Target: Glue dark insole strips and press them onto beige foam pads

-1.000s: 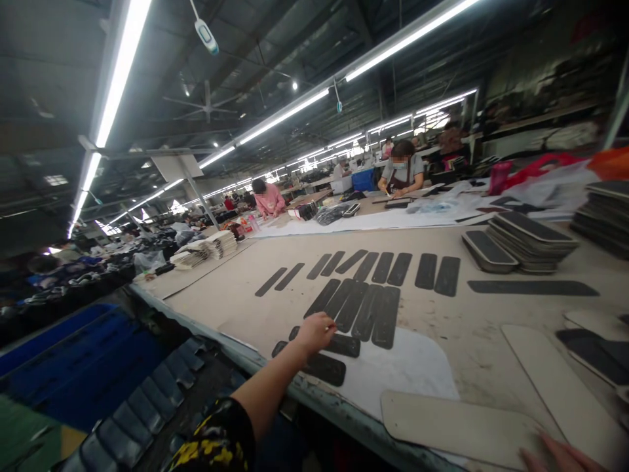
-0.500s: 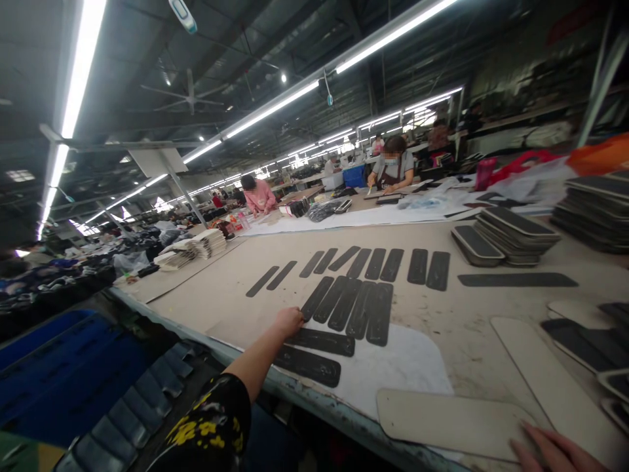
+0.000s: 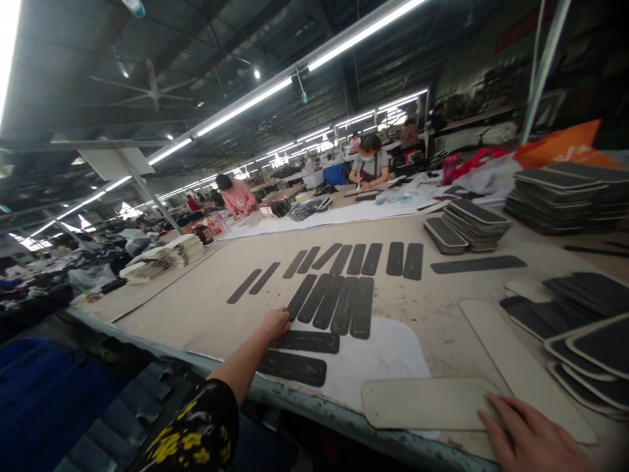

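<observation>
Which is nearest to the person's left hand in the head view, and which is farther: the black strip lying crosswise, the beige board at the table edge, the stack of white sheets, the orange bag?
From the left hand:
1. Crosswise black strip: just right of the hand, seemingly touching it.
2. Beige board: right, at the near table edge.
3. Stack of white sheets: far left of the table.
4. Orange bag: far right, at the back.

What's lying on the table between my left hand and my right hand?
In the head view, two dark strips lie crosswise beside the left hand, then a white sheet and the pale board under the right hand.
</observation>
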A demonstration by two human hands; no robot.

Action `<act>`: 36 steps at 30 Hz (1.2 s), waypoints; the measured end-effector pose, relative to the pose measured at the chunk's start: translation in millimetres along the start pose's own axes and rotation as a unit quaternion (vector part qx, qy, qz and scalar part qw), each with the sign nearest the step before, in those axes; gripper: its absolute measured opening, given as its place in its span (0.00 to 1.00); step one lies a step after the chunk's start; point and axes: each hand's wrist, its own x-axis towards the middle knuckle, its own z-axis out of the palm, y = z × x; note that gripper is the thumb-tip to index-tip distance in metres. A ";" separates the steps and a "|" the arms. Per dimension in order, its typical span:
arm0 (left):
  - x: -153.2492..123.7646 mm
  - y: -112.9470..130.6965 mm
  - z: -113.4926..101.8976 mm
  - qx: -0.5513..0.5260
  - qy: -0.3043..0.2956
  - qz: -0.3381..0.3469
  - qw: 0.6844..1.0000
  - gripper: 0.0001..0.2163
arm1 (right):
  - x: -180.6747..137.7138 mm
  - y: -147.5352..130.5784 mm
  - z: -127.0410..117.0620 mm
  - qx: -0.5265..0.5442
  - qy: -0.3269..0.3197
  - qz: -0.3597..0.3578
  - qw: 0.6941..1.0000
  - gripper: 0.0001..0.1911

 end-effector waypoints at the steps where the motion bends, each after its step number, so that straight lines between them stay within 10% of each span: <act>1: 0.5 0.5 -1.0 0.000 0.012 -0.001 1.000 0.08 | 1.0 -2.5 -2.9 -0.006 -0.007 -0.006 1.000 0.16; 9: -15.0 10.6 -51.4 -0.030 0.184 -0.007 0.982 0.09 | 12.1 -29.3 -20.4 -0.067 -0.035 0.037 0.996 0.19; 14: -47.7 38.7 -109.9 -0.215 0.309 0.133 0.917 0.04 | 17.0 -33.7 -24.6 -0.001 -0.019 0.088 0.996 0.19; 21: -101.9 93.4 -153.4 -0.552 0.146 0.202 0.796 0.05 | 31.8 -47.2 -44.1 0.312 0.047 0.228 0.921 0.21; 28: -120.3 143.8 -139.8 -0.666 -0.033 0.222 0.711 0.11 | 43.5 -63.7 -60.4 0.636 -0.023 0.399 0.661 0.28; 36: -123.4 168.6 -106.7 -0.696 -0.055 0.156 0.699 0.09 | 45.5 -51.0 -69.5 0.612 -0.003 0.437 0.659 0.29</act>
